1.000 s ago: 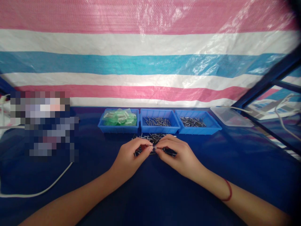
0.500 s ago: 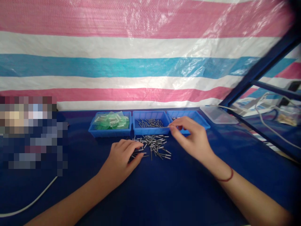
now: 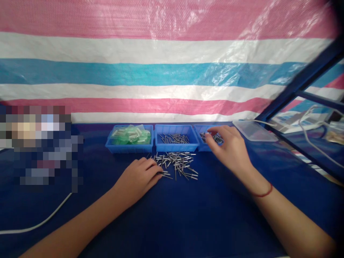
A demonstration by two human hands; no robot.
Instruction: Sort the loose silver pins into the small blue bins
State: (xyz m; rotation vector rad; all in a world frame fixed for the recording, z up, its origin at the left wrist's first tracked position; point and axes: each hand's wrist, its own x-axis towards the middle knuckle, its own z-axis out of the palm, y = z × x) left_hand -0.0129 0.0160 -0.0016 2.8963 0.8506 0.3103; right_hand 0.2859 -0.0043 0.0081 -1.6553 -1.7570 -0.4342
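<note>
A loose pile of small metal pins (image 3: 176, 164) lies on the dark blue table cover in front of three blue bins. My left hand (image 3: 139, 176) rests at the pile's left edge, fingers curled, fingertips touching pins. My right hand (image 3: 230, 148) reaches over the right bin (image 3: 201, 147), which holds short metal pieces; its fingers are bent down into the bin, and I cannot make out what they hold. The middle bin (image 3: 176, 142) holds pins. The left bin (image 3: 130, 139) holds green plastic parts.
A clear plastic lid (image 3: 254, 130) lies right of the bins. A dark blue frame bar (image 3: 298, 82) slants up at the right, with white cables (image 3: 309, 138) behind it. A white cable (image 3: 40, 222) crosses the table at lower left. A striped tarp hangs behind.
My hands were together over the pile, pinching a pin. The right hand then moved away to the right bin; the left hand dropped to the pile's left edge.
</note>
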